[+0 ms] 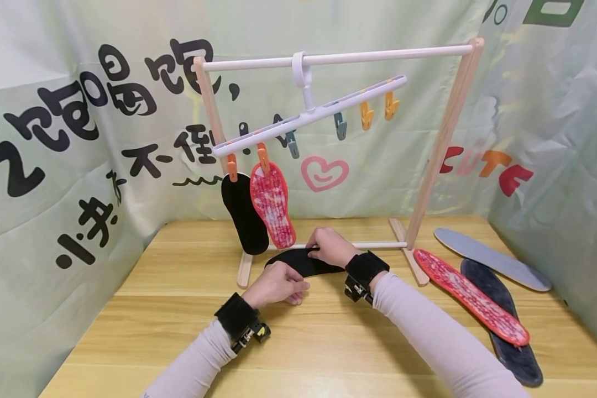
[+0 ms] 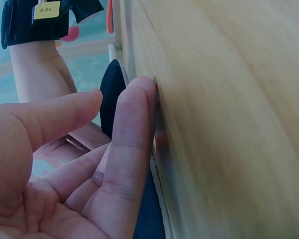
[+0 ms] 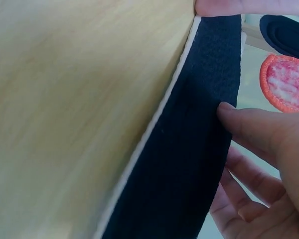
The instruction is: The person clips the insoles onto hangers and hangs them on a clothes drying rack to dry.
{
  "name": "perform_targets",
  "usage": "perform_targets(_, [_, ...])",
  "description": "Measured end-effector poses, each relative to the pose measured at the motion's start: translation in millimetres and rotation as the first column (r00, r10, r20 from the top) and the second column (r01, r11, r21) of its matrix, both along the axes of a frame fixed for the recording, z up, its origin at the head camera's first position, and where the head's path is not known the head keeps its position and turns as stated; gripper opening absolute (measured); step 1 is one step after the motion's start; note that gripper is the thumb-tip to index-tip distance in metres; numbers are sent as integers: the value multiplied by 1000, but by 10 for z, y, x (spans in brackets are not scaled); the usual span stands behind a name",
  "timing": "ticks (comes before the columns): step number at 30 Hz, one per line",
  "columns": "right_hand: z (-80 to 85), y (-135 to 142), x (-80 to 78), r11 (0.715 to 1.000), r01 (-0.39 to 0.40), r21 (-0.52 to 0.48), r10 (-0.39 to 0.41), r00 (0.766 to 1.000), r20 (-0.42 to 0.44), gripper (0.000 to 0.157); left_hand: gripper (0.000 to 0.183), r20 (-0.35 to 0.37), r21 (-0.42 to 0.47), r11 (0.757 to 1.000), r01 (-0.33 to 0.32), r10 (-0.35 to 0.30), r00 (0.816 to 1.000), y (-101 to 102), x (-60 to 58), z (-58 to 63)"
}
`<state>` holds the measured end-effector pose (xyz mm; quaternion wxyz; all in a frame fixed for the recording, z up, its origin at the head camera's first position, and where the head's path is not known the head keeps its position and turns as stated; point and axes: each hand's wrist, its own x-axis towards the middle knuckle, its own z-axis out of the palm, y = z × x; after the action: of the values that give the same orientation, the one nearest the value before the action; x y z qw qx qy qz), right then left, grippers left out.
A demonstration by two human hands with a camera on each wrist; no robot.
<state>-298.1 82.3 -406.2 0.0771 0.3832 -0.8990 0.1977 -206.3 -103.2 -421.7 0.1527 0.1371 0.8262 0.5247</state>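
A black insole (image 1: 303,265) with a pale edge stands on its long side on the table, at the foot of the rack. My right hand (image 1: 331,249) pinches its upper edge; in the right wrist view the thumb (image 3: 239,117) lies on the near face of the insole (image 3: 184,129) and the fingers pass behind. My left hand (image 1: 276,284) is at the insole's left end, low over the wood. Its index finger (image 2: 129,134) and thumb stretch out in the left wrist view, with nothing between them.
A wooden rack (image 1: 443,149) carries a tilted white hanger (image 1: 328,110) with several clips. A black insole (image 1: 244,215) and a red-and-white insole (image 1: 272,204) hang from its orange clips. At right lie a grey insole (image 1: 492,260), another red-and-white insole (image 1: 470,296) and a dark insole (image 1: 514,359).
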Motion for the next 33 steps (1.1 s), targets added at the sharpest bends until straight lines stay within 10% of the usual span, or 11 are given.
perform_targets(33, [-12,244,94,997,76,-33,-67,976,209,7,22,10,1,1000,5,-5,1000,-46,-51,-23])
